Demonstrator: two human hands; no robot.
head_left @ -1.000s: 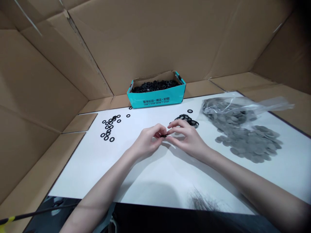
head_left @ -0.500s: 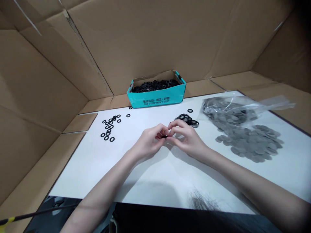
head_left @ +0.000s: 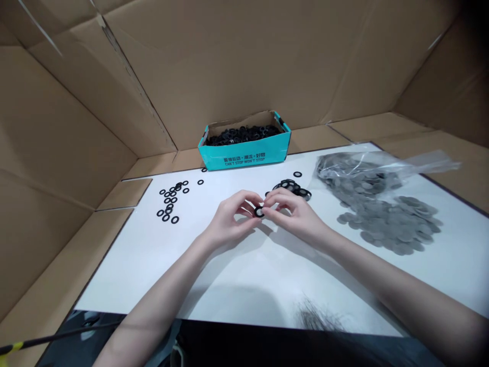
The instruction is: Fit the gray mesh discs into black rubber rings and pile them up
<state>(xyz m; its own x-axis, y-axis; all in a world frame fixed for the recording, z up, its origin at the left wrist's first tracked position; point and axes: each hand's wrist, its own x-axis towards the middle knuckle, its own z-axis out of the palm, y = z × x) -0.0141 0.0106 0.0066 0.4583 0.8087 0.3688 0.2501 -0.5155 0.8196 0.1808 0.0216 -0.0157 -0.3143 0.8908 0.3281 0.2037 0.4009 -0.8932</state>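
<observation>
Flat black round ring, apparently plastic or rubber, 1 piece. Location: above the white tabletop, pinched at its edge by the left hand and the right hand. Handling, judged: light, fairly stiff, easily dropped; take by the rim. Appearance: matt-looking band, pale centre; whether filled or open, cannot tell.

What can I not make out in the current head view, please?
In the head view:
Held black ring: too small to tell whether its centre is filled.
Right hand: its fingers hide whether they pinch the ring.
Black ring pile: partly hidden behind the right hand.
Teal box: front wall hides lower contents.
Left forearm: cut off by bottom edge.
</observation>
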